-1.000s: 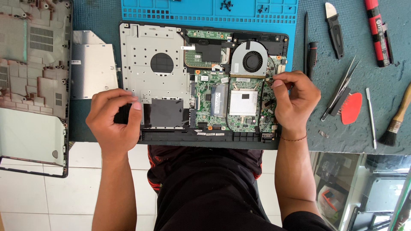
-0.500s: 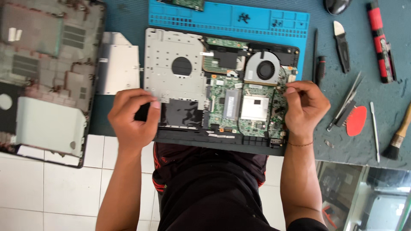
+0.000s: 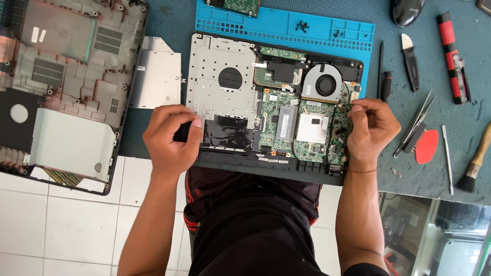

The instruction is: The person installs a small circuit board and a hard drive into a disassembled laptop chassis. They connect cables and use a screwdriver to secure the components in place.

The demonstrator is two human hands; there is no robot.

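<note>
Head view: an opened laptop base (image 3: pixel 240 97) lies on the table (image 3: pixel 409 174) near its front edge, its far end on a blue work mat (image 3: pixel 286 25), with green circuit board (image 3: pixel 291 128) and round fan (image 3: pixel 325 84) exposed. The left hand (image 3: pixel 171 138) curls closed over the base's left front part, beside a black foil patch (image 3: pixel 227 133). The right hand (image 3: pixel 371 128) pinches something small at the board's right edge. A removed bottom cover (image 3: pixel 61 76) and a silver drive (image 3: pixel 158 76) lie left; tweezers (image 3: pixel 414 125), a red pick (image 3: pixel 426 146) and a brush (image 3: pixel 475 163) lie right.
</note>
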